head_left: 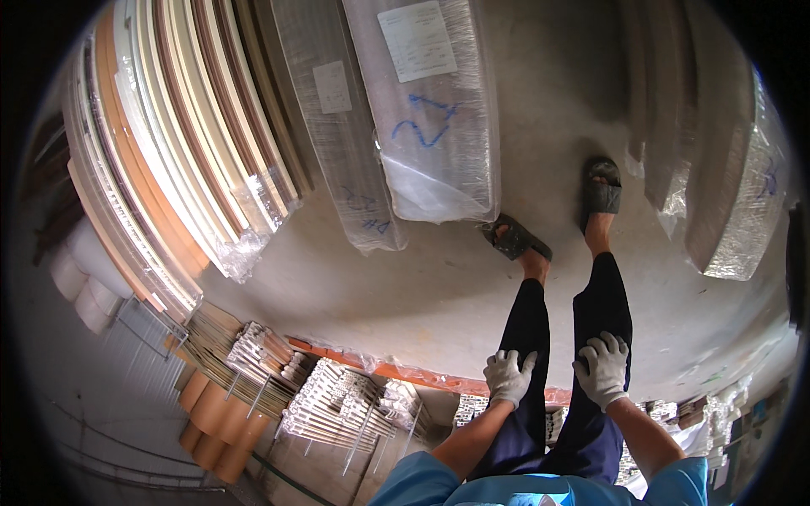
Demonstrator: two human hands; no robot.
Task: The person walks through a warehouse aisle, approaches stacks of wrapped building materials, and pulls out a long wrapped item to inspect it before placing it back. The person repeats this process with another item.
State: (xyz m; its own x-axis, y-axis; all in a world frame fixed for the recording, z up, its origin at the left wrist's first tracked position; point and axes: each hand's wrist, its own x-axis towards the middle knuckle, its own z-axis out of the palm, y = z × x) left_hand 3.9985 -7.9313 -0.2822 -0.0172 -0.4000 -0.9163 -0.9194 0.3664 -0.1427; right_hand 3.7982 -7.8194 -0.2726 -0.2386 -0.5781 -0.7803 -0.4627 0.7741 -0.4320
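My left hand [509, 378], in a pale work glove, rests on my left leg with its fingers apart. On the other leg lies my right hand [604, 371], gloved the same way, fingers spread over the knee area. Neither hand holds anything. Beneath them are my dark trousers [609, 316]. I wear black open-toed slippers [602, 198], both on the concrete floor.
Plastic-wrapped long packs [439, 169] lie ahead, close to my left foot; other wrapped packs [734, 202] stand on the right. Long panels [160, 143] are stacked at the left. Behind me are an orange beam [392, 368], bundles of white strips [333, 405] and brown tubes [215, 417].
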